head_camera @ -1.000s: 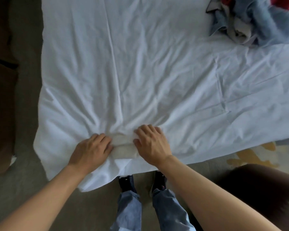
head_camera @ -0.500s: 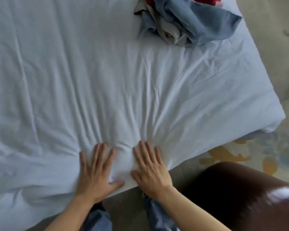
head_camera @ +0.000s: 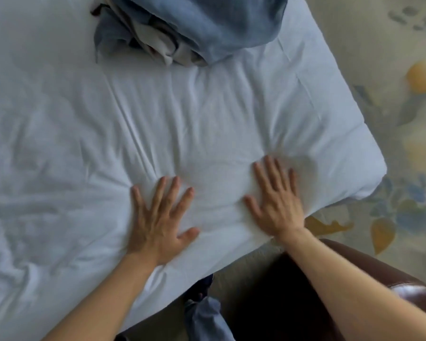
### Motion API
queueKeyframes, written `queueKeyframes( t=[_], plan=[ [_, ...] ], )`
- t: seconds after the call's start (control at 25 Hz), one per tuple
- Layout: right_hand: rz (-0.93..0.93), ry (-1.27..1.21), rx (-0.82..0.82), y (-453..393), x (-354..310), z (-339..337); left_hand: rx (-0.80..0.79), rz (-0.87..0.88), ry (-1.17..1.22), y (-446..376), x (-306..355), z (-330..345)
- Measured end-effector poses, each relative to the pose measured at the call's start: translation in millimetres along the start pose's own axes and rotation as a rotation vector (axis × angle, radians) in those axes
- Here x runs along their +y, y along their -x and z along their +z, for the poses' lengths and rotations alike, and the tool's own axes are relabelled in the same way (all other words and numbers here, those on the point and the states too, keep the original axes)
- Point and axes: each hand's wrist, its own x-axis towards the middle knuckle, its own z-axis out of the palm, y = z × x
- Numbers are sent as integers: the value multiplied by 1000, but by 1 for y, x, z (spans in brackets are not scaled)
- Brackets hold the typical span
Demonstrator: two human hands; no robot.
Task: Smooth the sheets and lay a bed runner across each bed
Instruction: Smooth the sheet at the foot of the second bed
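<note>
Here both hands, left hand (head_camera: 158, 220) and right hand (head_camera: 277, 200), press flat with fingers spread on the white sheet (head_camera: 219, 124) near the bed's edge; a bunched blue cloth (head_camera: 207, 28), perhaps the runner, lies beyond.

You look down on a pale carpet (head_camera: 354, 57) patterned with blue and yellow leaf shapes, beside the bed's right edge. A dark brown leather seat (head_camera: 403, 286) sits at lower right, glossy under soft, even light.
</note>
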Motion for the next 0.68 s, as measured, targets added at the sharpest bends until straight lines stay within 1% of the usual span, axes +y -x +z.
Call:
queueKeyframes(
  t=[0.08, 0.12, 0.16, 0.2, 0.24, 0.28, 0.32, 0.36, 0.4, 0.44, 0.52, 0.6, 0.68],
  plan=[
    [184, -1, 25, 3, 57, -9, 0, 10, -4, -2, -1, -4],
    [284, -36, 38, 2, 74, -17, -3, 3, -5, -3, 1, -7],
    [345, -64, 66, -1, 76, -23, -9, -1, -10, -4, 2, -10],
    [336, -98, 110, -9, 63, -27, -18, 1, -12, -5, 3, -10],
    [226, -133, 154, -18, 38, -30, -22, 6, -8, -5, 4, -10],
    [45, -160, 156, -22, 9, -28, -12, 9, -1, -4, 3, -10],
    [-144, -165, 120, -21, -19, -21, -2, 10, 8, -3, 2, -10],
    [-257, -146, 69, -16, -36, -13, 2, 15, 19, -1, -1, -10],
    [-261, -104, 55, -13, -33, -7, 14, 21, 31, -1, -4, -10],
    [-182, -95, 75, -13, -13, -6, 25, 29, 38, -1, -6, -11],
    [83, -81, 113, -9, 45, -9, 20, 33, 41, 1, -8, -15],
    [308, -79, 73, -3, 97, -31, 10, 17, 64, 1, -7, -20],
    [397, -97, 73, -16, 107, -57, 4, 12, 112, -2, -7, -29]
  ],
)
